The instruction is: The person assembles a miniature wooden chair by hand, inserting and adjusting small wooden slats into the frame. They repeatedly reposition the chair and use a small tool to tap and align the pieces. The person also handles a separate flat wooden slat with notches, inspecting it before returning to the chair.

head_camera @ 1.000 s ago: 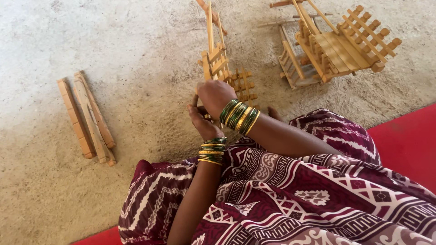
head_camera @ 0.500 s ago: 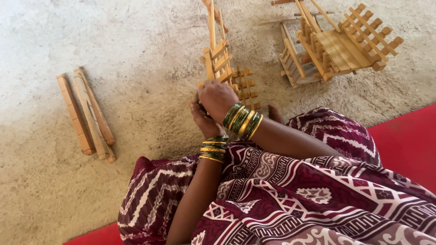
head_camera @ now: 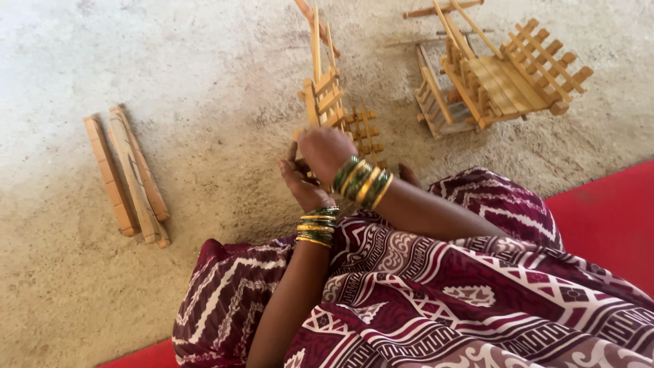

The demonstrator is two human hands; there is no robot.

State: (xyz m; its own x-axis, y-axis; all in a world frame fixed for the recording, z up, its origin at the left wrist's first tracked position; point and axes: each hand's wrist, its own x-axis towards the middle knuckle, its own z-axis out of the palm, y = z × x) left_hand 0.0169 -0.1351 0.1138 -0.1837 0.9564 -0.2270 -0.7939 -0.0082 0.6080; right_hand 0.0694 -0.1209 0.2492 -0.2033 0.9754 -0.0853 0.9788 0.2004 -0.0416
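Both hands meet at the foot of a small wooden slatted frame (head_camera: 325,102) that stands upright on the sandy floor (head_camera: 204,82). The right hand (head_camera: 325,151) closes over its lower end from above; the left hand (head_camera: 300,185) cups it from below (fingers partly hidden). A finished wooden piece (head_camera: 504,78) lies well apart, three loose wooden sticks (head_camera: 126,174) to the left

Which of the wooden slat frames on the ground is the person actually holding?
The tall upright frame in the middle, gripped at its base by both the left hand and the right hand. The finished frame at upper right sits untouched.
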